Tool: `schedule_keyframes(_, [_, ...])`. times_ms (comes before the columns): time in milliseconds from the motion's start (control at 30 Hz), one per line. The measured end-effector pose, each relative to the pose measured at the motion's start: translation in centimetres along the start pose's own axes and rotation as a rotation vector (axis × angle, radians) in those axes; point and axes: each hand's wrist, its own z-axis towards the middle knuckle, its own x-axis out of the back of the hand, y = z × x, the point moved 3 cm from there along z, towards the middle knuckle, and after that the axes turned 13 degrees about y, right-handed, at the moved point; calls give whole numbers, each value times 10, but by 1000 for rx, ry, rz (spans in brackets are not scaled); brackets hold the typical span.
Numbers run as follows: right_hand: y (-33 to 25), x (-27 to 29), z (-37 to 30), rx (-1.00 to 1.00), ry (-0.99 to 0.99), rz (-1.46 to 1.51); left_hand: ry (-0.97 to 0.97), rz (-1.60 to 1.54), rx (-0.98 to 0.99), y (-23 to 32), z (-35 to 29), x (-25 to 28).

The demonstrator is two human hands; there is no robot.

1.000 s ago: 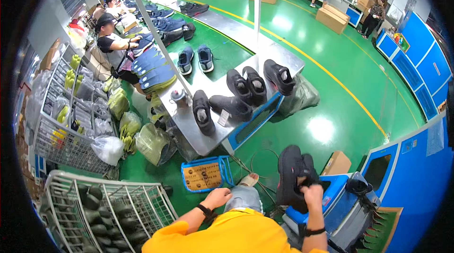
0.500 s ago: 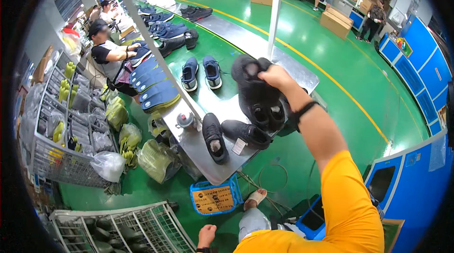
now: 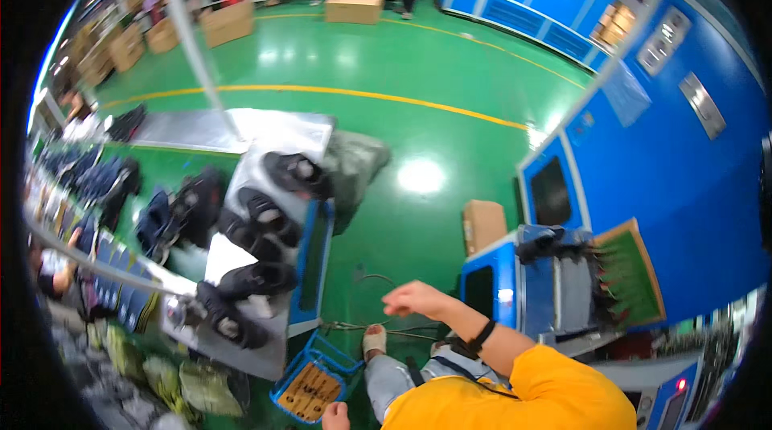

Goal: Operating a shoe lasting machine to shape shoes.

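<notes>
My right hand (image 3: pixel 414 299) is in the air above the floor, right of the metal table (image 3: pixel 269 337). Its fingers are loosely bent and a little apart, with nothing in them. At the lower edge, my left hand (image 3: pixel 335 416) shows only in part, curled and holding nothing visible, close to the blue stool (image 3: pixel 310 390). Several black shoes lie on the table: one at the far end (image 3: pixel 297 174), others in the middle (image 3: pixel 268 211), one nearer (image 3: pixel 257 278) and one at the near left (image 3: pixel 231 319). Neither hand touches them.
Blue machines (image 3: pixel 547 197) stand on the right, with a dark pair of shoes (image 3: pixel 553 243) on the nearer unit. A grey-green bag (image 3: pixel 354 169) and a cardboard box (image 3: pixel 484 227) are on the floor. A white post (image 3: pixel 189 44) rises by the table. Co-workers are farther off.
My right hand has let go of the black shoe, now among those on the table, and has drawn back toward me. The view has swung right, bringing the blue machines closer in.
</notes>
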Motion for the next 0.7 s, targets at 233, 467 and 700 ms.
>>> schedule_keyframes(233, [214,306,-165,-117,877,126,-263,301,-275,132,-16,-91])
schedule_keyframes(467, [331,615,-380,323,1568,386,-781,82,-1024,226,-95,-344])
schedule_keyframes(700, [428,786,-426,7,1633,27,-1161,-30,-1583,341,-191,-591])
